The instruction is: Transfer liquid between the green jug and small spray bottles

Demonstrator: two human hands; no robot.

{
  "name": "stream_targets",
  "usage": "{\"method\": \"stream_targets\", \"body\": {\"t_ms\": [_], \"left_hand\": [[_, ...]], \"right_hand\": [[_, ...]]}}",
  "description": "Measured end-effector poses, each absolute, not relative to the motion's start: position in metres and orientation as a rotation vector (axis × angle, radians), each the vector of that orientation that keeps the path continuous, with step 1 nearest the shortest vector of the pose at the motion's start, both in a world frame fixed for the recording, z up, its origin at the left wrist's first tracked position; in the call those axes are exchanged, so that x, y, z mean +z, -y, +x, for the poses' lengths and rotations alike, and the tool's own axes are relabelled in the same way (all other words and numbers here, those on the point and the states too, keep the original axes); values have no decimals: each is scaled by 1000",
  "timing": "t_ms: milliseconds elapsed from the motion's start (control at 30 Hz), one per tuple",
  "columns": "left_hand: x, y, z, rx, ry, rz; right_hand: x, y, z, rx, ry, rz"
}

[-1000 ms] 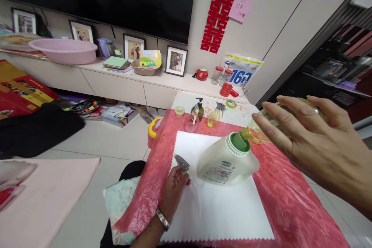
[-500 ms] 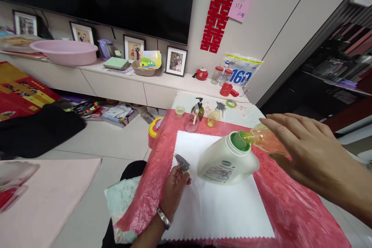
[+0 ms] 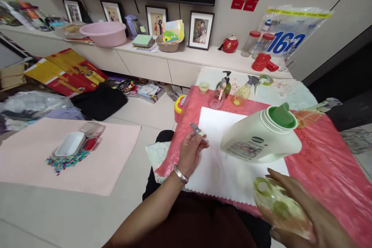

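Note:
My left hand [image 3: 192,151], a silver bracelet at its wrist, pinches a grey spray nozzle head [image 3: 197,128] above the left part of the white mat. In my right hand [image 3: 316,209] is a clear yellowish bottle [image 3: 280,205] with some pinkish liquid. Its uncapped round neck faces up and toward the left, over the mat's front right edge. Behind that hand, apart from it, a large pale green detergent jug [image 3: 252,139] stands upright on the mat, its green pouring spout [image 3: 283,115] uncovered.
The white mat [image 3: 212,124] lies on a red-covered table [image 3: 325,155]. Along the back are a small cup [image 3: 204,86], a pink spray bottle [image 3: 216,99], a green pump bottle [image 3: 228,85] and a yellow spray bottle [image 3: 241,95]. An orange-liquid spray bottle [image 3: 310,116] stands behind the jug.
The bottle in my right hand has left the jug's spout and come down toward me, its neck now up. My left hand keeps the spray nozzle head. The view has turned left.

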State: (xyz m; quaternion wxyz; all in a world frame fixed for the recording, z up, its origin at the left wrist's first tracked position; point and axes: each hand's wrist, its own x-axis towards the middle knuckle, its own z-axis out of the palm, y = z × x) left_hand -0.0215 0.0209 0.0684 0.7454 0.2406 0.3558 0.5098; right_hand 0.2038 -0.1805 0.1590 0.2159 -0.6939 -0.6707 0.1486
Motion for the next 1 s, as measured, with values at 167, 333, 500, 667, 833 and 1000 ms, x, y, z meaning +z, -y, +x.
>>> {"method": "stream_targets", "body": {"t_ms": [167, 333, 500, 667, 833, 1000], "left_hand": [[95, -26, -40, 1248, -721, 527], [108, -22, -43, 1332, -713, 570], [114, -21, -47, 1384, -722, 575], [118, -25, -51, 1428, -724, 570], [115, -18, -46, 1379, -715, 604], [108, -1, -35, 1219, -686, 657]], "right_hand": [[124, 171, 166, 880, 1550, -1961], [116, 154, 150, 870, 1506, -1978], [112, 145, 147, 886, 1541, -1989], [109, 143, 145, 921, 1542, -1989], [110, 140, 140, 948, 1514, -1967], [114, 133, 136, 934, 1508, -1928]]}}
